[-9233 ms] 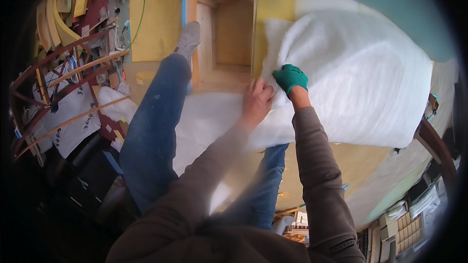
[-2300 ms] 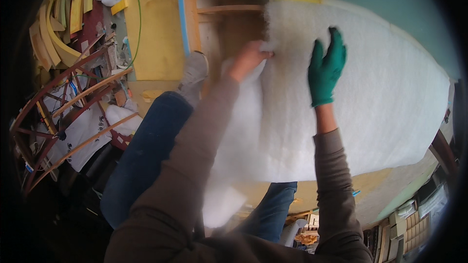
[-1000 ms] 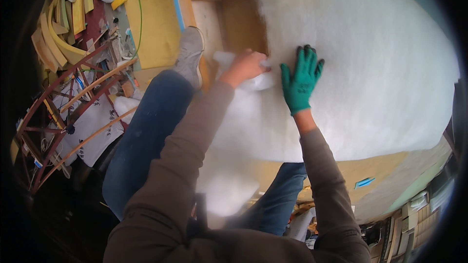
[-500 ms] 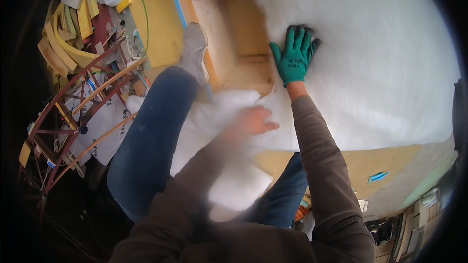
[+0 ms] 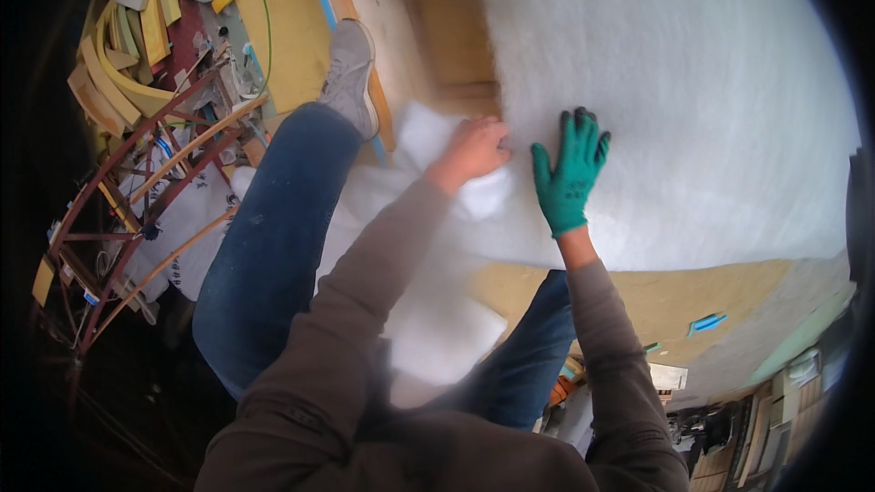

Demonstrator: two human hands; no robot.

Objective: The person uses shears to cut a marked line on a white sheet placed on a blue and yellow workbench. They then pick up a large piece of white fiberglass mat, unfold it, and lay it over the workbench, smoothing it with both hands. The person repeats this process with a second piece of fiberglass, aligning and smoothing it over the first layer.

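Note:
A broad sheet of fluffy white batting (image 5: 702,118) covers the right side of a wooden frame (image 5: 465,55). My bare left hand (image 5: 474,153) is at the sheet's left edge, fingers curled into a bunched fold of the batting. The fingertips are partly hidden there. My right hand (image 5: 572,173), in a green glove with dark fingertips, lies flat on the sheet with fingers spread. Below my left forearm a loose flap of batting (image 5: 447,328) hangs between my legs.
My left shoe (image 5: 349,73) rests on the frame's edge beside a yellow board (image 5: 283,27). Curved foam offcuts (image 5: 128,64) and a dark red metal lattice (image 5: 109,191) lie at left. A small blue object (image 5: 706,322) sits on the yellowish surface at right.
My left hand has moved up and forward to the batting's edge, bunching it. My right hand has slid back toward me over the sheet. My left foot shifted slightly.

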